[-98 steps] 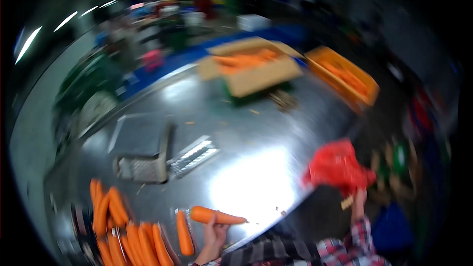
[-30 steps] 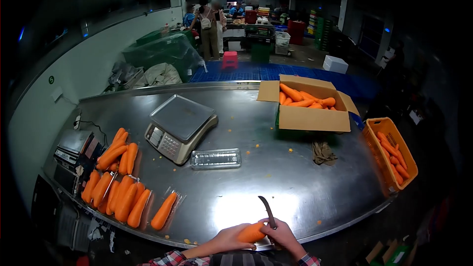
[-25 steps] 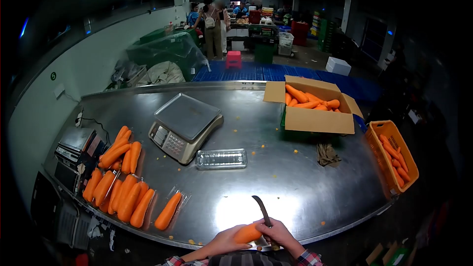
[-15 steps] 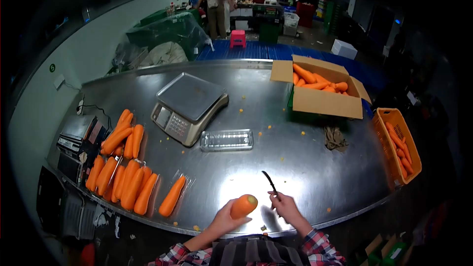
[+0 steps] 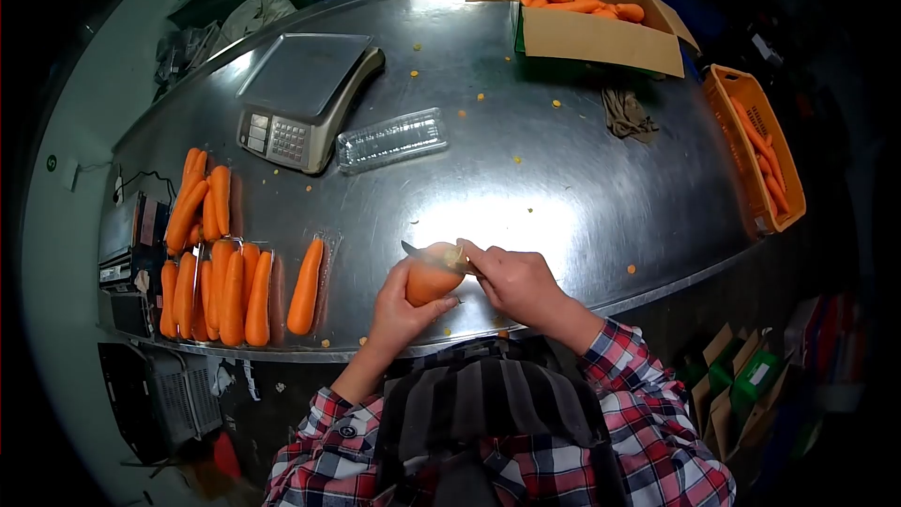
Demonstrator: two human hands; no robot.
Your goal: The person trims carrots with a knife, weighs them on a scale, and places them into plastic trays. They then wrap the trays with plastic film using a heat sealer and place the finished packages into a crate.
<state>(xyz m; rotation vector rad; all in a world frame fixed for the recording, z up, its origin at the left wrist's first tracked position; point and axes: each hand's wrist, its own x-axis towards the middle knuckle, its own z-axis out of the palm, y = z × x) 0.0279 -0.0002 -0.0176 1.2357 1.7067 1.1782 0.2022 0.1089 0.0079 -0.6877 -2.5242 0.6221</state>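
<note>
Nearest, at the near edge of the steel bench [image 5: 582, 197]: left hand [image 5: 399, 305], fingers curled tight round the lower part of a thick carrot [image 5: 432, 277], held just above the bench edge. Touching it from 3 o'clock, right hand [image 5: 516, 286], fingers closed on the handle of a knife [image 5: 413, 250], dark blade laid across the carrot's top end, tip poking out toward 9 o'clock. Both sleeves in red plaid.

Out at 9 o'clock, a lone wrapped carrot [image 5: 305, 272] lying lengthwise, then a row of packed carrots [image 5: 221, 291] side by side along the bench edge. Beyond those, toward 10 o'clock, a heap of loose carrots [image 5: 199, 197].

Small orange scraps [image 5: 631, 269] scattered over the steel.

Farther, at 12 o'clock, a clear plastic tray [image 5: 391, 139]; past it at 11 o'clock, a weighing scale [image 5: 305, 84]. At 1 o'clock, a crumpled rag [image 5: 624, 113], and behind it an open cardboard box [image 5: 601, 38] of carrots. At 2 o'clock, well apart, an orange crate [image 5: 741, 89] at the bench's right edge, also holding carrots.
</note>
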